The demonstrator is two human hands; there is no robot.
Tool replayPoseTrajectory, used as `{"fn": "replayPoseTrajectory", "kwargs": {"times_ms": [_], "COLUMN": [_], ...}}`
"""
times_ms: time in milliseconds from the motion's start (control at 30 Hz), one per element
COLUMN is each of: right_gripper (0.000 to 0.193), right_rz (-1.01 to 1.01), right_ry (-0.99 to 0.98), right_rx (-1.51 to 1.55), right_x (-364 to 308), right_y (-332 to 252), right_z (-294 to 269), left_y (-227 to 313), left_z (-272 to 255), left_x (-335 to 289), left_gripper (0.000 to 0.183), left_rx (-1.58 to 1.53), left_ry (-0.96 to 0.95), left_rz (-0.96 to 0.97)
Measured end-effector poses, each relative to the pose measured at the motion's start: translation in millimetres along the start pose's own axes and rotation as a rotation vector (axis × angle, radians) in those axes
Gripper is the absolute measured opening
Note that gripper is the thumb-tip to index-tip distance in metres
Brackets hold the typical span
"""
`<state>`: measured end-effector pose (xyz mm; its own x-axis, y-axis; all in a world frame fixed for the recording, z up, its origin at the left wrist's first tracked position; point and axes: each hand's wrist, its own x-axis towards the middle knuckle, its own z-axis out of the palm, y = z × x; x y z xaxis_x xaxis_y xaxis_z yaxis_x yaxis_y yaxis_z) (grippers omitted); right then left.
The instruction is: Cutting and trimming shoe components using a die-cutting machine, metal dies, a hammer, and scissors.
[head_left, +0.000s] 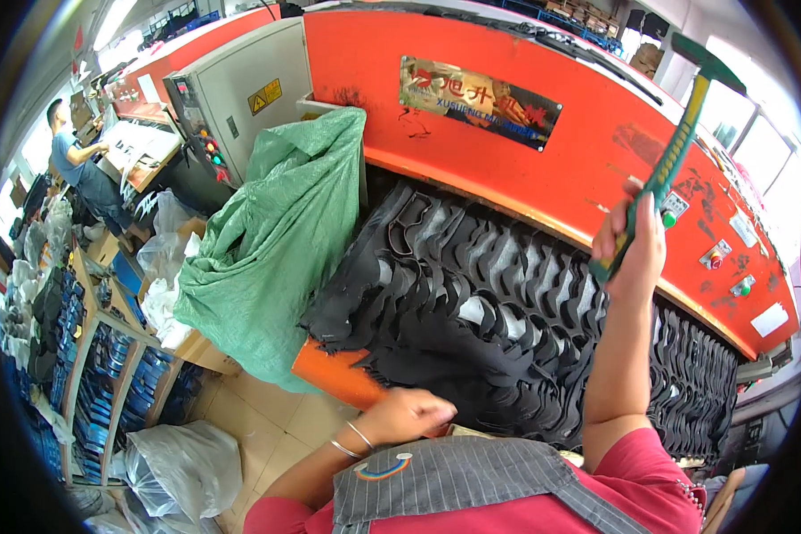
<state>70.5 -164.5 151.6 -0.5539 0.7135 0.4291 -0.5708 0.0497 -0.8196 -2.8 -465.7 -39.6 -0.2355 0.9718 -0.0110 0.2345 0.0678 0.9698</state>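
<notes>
Raised at the right, my right hand (636, 236) is wrapped round the lower handle of a hammer (683, 138). Its handle is green and yellow, and the dark green head points up, in front of the orange machine. My left hand (411, 415), with a silver bangle at the wrist, is low in front of me, fingers curled together; whatever they hold, if anything, is hidden. Beyond it, a wide dark sheet (525, 329) cut into rows of curved, wavy shapes lies on the machine's bed. Loose black scraps (454, 351) are bunched on its near left part.
The orange machine (347, 53) with buttons spans the back. A green woven sack (276, 240) stands left of the sheet, near a grey cabinet (245, 80). Shelves of blue pieces (120, 383) and a plastic bag (182, 467) are at left; a person (84, 160) stands farther back.
</notes>
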Motion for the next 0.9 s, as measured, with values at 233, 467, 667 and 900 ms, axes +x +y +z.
{"fn": "replayPoseTrajectory", "kwargs": {"times_ms": [233, 467, 667, 900], "right_gripper": [0.041, 0.045, 0.061, 0.040], "right_rz": [0.328, 0.815, -0.344, 0.983], "right_ry": [-0.440, -0.440, -0.305, -0.413], "right_rx": [-0.813, -0.632, -0.161, -0.975], "right_x": [-169, -157, -165, -157], "right_y": [103, 21, 57, 62], "right_z": [-17, 47, 51, 39], "left_y": [-35, -78, -68, -78], "left_z": [-123, -125, -123, -122], "left_x": [2, -12, -14, -19], "left_gripper": [0.029, 0.061, 0.061, 0.062], "left_rx": [0.742, 0.971, 1.009, 0.992], "left_ry": [0.787, 0.674, 0.664, 0.652], "left_rz": [0.155, -0.113, -0.128, -0.178]}}
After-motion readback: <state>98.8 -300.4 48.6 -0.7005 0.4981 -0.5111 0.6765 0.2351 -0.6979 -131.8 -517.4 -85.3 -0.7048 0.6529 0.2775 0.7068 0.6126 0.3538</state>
